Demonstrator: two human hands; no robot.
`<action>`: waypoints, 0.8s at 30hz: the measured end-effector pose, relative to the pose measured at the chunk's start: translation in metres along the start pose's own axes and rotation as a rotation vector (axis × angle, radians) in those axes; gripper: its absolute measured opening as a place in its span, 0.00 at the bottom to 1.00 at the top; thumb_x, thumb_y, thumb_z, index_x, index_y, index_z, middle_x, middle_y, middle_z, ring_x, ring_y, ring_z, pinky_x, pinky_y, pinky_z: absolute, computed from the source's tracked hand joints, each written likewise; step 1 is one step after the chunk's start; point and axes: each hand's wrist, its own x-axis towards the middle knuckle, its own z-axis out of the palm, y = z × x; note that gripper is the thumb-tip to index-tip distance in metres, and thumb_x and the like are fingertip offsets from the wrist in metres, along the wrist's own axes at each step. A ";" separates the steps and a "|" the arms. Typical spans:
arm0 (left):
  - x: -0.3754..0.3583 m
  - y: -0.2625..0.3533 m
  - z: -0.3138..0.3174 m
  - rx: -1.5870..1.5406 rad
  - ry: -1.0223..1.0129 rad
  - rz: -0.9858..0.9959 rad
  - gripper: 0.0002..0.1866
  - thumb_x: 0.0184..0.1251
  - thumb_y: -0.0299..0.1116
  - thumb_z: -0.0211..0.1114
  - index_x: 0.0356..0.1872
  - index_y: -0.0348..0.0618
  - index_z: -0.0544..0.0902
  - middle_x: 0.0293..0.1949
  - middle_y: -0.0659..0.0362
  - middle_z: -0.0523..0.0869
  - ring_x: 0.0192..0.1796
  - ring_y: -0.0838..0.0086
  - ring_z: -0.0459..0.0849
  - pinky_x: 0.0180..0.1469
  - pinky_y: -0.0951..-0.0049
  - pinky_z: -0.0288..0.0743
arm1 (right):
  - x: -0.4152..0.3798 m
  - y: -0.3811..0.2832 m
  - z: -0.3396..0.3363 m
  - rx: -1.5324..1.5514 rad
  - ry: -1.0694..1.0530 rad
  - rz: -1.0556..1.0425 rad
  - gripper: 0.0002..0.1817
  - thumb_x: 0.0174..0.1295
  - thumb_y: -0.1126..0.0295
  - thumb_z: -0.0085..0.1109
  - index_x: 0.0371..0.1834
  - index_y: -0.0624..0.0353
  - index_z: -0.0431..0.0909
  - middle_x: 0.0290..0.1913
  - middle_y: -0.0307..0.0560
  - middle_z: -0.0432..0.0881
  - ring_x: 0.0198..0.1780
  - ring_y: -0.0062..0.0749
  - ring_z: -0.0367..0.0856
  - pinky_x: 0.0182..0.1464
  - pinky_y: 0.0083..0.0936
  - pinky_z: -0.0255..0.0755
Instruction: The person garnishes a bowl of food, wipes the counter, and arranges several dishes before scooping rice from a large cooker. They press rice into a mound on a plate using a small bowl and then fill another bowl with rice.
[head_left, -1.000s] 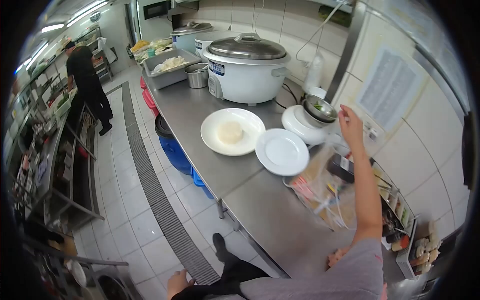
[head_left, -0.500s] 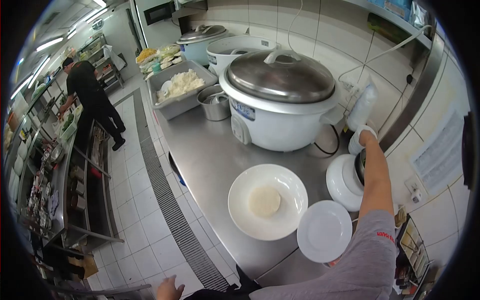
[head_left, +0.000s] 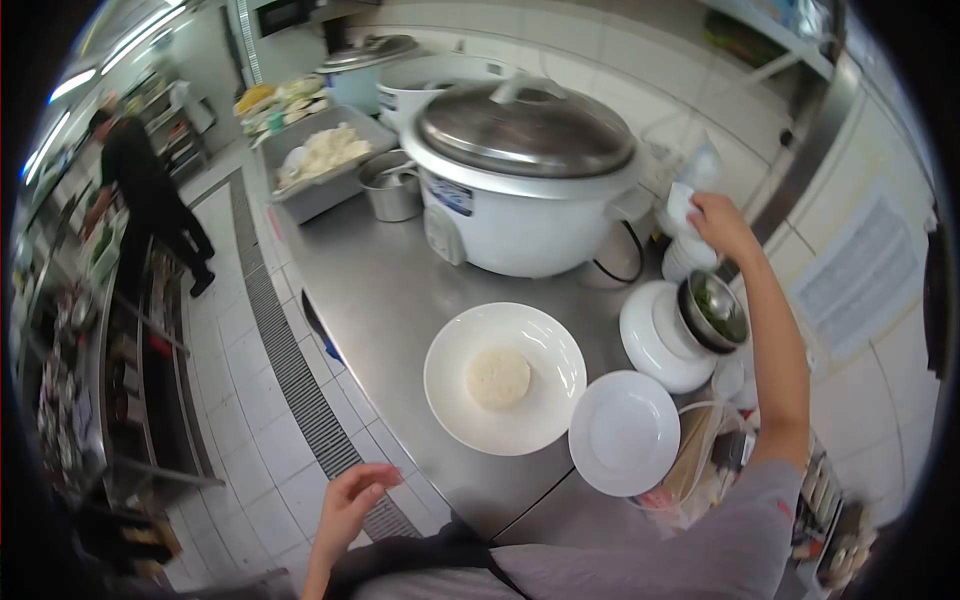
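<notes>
My right hand [head_left: 724, 228] reaches to the back right and pinches a small white bowl [head_left: 680, 203], its shape partly blurred. Just below it stands a stack of small white bowls [head_left: 688, 258]. My left hand [head_left: 352, 505] hovers off the counter's front edge, fingers loosely curved and apart, holding nothing. A round, flat-topped cake of rice [head_left: 498, 378] sits in the middle of a wide white dish [head_left: 450, 405]. To its right lies a smaller white plate [head_left: 625, 433]. Behind that plate, a metal bowl with greens [head_left: 713, 310] leans beside stacked white dishes [head_left: 648, 335].
A large lidded rice cooker [head_left: 520, 220] stands on the steel counter [head_left: 350, 285], its cord trailing right. Left of it are a metal pot [head_left: 391, 190] and a grey tub [head_left: 310, 202] of white food. Across the aisle, another person [head_left: 145, 180] stands at a shelf.
My right hand has risen from the bowl stack with a small white bowl in its grip. My left hand has come up and further into view. The whole view has shifted slightly.
</notes>
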 end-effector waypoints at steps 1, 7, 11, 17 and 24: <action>0.007 -0.001 0.010 -0.369 -0.092 0.006 0.15 0.63 0.28 0.53 0.49 0.35 0.72 0.46 0.50 0.78 0.48 0.60 0.78 0.53 0.61 0.70 | -0.015 -0.043 -0.019 0.046 -0.024 -0.060 0.09 0.49 0.71 0.55 0.30 0.66 0.73 0.31 0.60 0.76 0.36 0.54 0.75 0.39 0.38 0.67; 0.069 0.037 0.075 -0.939 -0.516 -0.084 0.36 0.63 0.61 0.37 0.67 0.50 0.50 0.64 0.52 0.59 0.63 0.58 0.62 0.60 0.48 0.60 | -0.090 -0.234 -0.016 0.368 -0.145 -0.894 0.07 0.50 0.74 0.52 0.33 0.61 0.72 0.33 0.48 0.74 0.36 0.41 0.74 0.38 0.31 0.70; 0.092 0.030 0.062 -1.115 -0.460 -0.134 0.49 0.45 0.78 0.39 0.66 0.58 0.52 0.64 0.54 0.59 0.63 0.54 0.63 0.58 0.48 0.63 | -0.088 -0.303 0.026 0.486 -0.406 -1.076 0.11 0.50 0.69 0.56 0.37 0.60 0.73 0.36 0.46 0.74 0.38 0.40 0.74 0.40 0.31 0.70; 0.149 0.011 -0.043 -1.184 -0.316 -0.157 0.48 0.48 0.76 0.36 0.65 0.54 0.53 0.61 0.52 0.63 0.53 0.43 0.72 0.33 0.61 0.80 | 0.109 -0.287 0.028 0.201 0.230 -0.401 0.15 0.54 0.59 0.56 0.37 0.60 0.76 0.36 0.54 0.79 0.37 0.47 0.78 0.39 0.36 0.71; 0.293 -0.014 -0.231 -1.277 -0.410 -0.330 0.52 0.40 0.81 0.31 0.63 0.54 0.59 0.56 0.43 0.68 0.48 0.34 0.71 0.33 0.44 0.76 | 0.313 -0.199 0.095 -0.172 0.276 0.664 0.35 0.52 0.47 0.53 0.51 0.70 0.66 0.41 0.66 0.77 0.45 0.54 0.77 0.46 0.37 0.71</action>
